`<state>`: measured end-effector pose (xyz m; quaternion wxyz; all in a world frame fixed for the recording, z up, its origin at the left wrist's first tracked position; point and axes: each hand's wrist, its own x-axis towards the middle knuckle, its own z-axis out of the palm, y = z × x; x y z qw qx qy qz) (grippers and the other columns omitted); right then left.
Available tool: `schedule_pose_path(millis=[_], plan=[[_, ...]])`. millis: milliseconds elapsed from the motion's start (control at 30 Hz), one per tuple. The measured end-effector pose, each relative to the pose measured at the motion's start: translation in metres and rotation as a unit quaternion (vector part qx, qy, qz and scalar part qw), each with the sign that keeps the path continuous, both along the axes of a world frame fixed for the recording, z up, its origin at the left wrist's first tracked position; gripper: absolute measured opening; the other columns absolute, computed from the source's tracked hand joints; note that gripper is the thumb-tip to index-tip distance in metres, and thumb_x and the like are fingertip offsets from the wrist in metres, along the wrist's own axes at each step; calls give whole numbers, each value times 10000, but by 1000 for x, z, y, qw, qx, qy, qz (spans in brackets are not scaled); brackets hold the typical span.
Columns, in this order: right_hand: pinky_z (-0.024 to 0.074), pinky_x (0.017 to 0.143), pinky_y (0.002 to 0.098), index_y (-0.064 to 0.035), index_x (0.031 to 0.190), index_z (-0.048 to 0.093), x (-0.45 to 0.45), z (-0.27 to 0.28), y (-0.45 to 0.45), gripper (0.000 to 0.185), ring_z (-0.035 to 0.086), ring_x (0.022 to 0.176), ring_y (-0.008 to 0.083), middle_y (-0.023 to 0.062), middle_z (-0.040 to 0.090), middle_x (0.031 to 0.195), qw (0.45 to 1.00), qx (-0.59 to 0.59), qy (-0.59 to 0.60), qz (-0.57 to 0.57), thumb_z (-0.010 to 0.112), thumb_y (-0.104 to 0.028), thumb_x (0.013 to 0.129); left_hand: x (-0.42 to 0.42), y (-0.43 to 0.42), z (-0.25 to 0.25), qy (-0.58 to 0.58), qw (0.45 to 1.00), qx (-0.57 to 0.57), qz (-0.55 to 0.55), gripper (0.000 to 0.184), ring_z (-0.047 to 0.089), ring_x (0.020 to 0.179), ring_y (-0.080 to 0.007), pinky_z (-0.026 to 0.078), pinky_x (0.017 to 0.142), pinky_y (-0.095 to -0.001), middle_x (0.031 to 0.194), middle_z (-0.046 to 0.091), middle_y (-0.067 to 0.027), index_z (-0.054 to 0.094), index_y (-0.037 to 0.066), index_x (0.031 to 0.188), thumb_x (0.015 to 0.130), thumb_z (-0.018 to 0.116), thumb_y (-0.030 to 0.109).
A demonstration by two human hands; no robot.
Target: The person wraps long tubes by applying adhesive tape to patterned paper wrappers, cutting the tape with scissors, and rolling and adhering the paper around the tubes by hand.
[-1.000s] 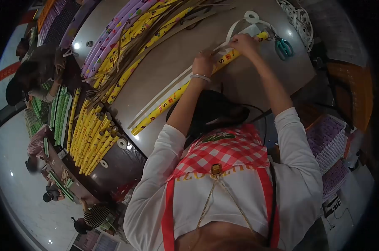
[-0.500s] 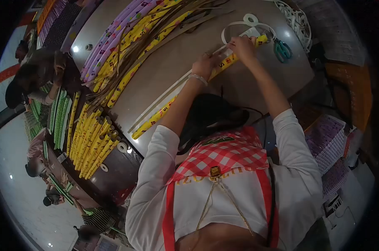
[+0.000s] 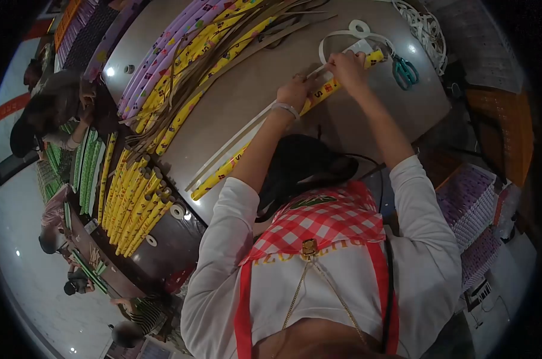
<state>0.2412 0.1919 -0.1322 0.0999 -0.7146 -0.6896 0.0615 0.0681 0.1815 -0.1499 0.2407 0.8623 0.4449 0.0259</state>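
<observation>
A long yellow printed roll (image 3: 217,177) lies diagonally across the table, with a narrow white strip (image 3: 230,143) running along it. My left hand (image 3: 295,96) is closed over the strip's edge, its fingers curled down beside the roll. Near the roll's upper end, my right hand (image 3: 347,67) pinches the white strip; its fingertips are partly hidden. Just beyond that hand are a small white paper piece (image 3: 361,46) and a white tape roll (image 3: 359,27), with a loop of white tape around them. Teal-handled scissors (image 3: 404,72) lie to the right.
Purple printed tubes (image 3: 157,54), yellow ones and brown strips (image 3: 193,78) are heaped at the table's left. Below them, several short yellow rolls (image 3: 130,203) sit on a darker table (image 3: 163,242). Tangled white strips (image 3: 423,30) are at the upper right. Other people work at left.
My left hand has shifted very slightly toward my right hand along the strip. My right hand stays almost in place, and the view has moved a little.
</observation>
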Motion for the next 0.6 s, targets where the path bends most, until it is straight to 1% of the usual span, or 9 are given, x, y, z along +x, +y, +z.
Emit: schedule_pose_path(millis=[67,133,233,367,433,467,533,567,600], plan=[[288,746,365,-128,703,629,5,-11,4,132,526,751,209,29,588,661,1000,-2,4,13,651,-257,722,3,0,4,22,1000,2,-3,537,561,937,-244,504,685,-367,1090,505,-76,400,248,1259,757,576,176],[291,744,367,-126,703,629,6,-14,5,133,527,750,212,32,589,661,1000,-4,8,26,651,-256,721,6,0,12,108,994,-22,-4,530,567,921,-247,502,683,-370,1096,502,-81,394,254,1266,769,571,195],[294,740,371,-124,695,625,6,-16,6,128,526,752,215,37,589,666,1000,-12,17,19,652,-247,717,3,1,3,87,996,2,-15,482,569,917,-242,499,684,-368,1083,506,-83,439,236,1228,767,577,212],[291,732,375,-123,705,614,5,-13,5,113,526,768,217,40,590,679,1000,-19,9,21,652,-229,712,4,3,-4,108,993,3,-40,413,569,916,-243,497,687,-366,1076,510,-84,490,215,1169,765,572,200],[290,730,376,-123,713,611,3,-12,5,105,528,772,218,40,592,687,1000,-19,13,21,650,-220,711,4,3,8,55,998,-10,-35,364,550,929,-282,488,709,-385,1083,501,-79,504,230,1147,787,540,188],[290,729,377,-122,720,609,3,-14,4,97,528,775,221,39,593,695,1000,-2,19,19,643,-213,715,4,3,13,55,998,-9,-36,364,550,929,-282,488,709,-385,1083,501,-79,504,230,1147,787,540,188],[291,727,379,-121,726,607,3,-18,3,90,527,778,224,39,593,703,999,15,24,14,637,-206,720,6,5,22,74,993,-83,-29,362,544,940,-280,488,704,-384,1086,500,-80,500,227,1142,784,537,180],[290,730,380,-119,738,602,4,-20,2,84,528,781,226,42,594,712,999,19,23,22,625,-200,726,6,5,20,74,993,-82,-32,362,544,940,-280,488,704,-384,1086,500,-80,500,227,1142,784,537,180],[289,732,381,-118,750,598,4,-21,2,79,528,784,228,45,594,720,999,24,22,30,612,-193,732,5,3,15,60,997,-40,-32,377,539,947,-277,488,700,-383,1078,502,-84,494,227,1149,779,544,173]])
